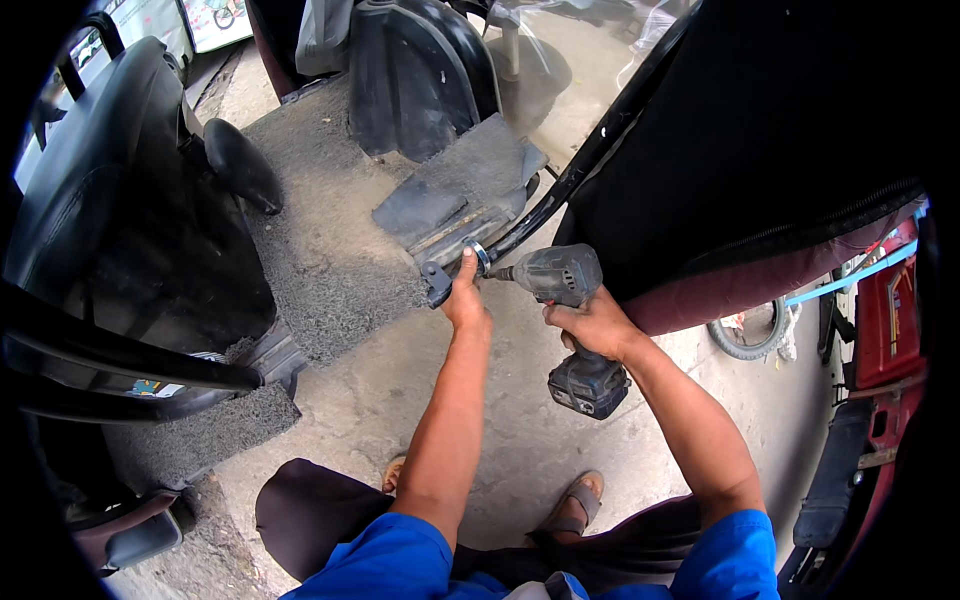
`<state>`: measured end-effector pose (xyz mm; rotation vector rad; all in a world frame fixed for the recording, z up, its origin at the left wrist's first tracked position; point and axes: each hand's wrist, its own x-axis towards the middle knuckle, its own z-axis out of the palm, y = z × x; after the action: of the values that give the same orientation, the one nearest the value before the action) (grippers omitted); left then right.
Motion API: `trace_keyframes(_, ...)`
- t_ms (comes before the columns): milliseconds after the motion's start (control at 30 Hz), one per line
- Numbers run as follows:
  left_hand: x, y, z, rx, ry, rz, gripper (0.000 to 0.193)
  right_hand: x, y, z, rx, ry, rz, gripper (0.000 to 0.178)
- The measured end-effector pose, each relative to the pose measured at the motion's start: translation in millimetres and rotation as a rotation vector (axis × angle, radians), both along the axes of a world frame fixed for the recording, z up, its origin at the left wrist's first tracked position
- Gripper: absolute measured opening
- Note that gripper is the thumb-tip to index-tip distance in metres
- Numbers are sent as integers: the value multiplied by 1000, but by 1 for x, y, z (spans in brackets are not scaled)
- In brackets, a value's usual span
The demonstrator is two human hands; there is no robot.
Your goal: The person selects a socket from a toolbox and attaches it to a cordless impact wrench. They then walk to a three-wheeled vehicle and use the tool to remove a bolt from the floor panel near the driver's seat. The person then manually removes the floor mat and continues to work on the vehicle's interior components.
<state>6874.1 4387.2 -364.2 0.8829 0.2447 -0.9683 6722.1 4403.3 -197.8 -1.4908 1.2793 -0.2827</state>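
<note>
Grey cordless impact driver (565,290) is gripped closed in the right hand (590,325), its nose aimed at the clamp (478,258) on the black frame tube (560,185); the left hand (465,295) is pinched closed on that clamp, apparently to steady it above the concrete floor (400,390)

the left hand (465,297) covers the joint where the grey cordless drill (565,300) meets the black metal tube (590,150), so the fastener there is hidden. the tube's upper end leaves the frame above the drill.
</note>
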Motion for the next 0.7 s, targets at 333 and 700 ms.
trace_keyframes(333, -6, 10, 24, -3, -70, 61, 77, -42, 29, -91, 37, -467, -177, 15)
trace_keyframes(700, 4, 7, 1, 144, -70, -110, 68, -32, 56, -129, -34, -482, -313, 21)
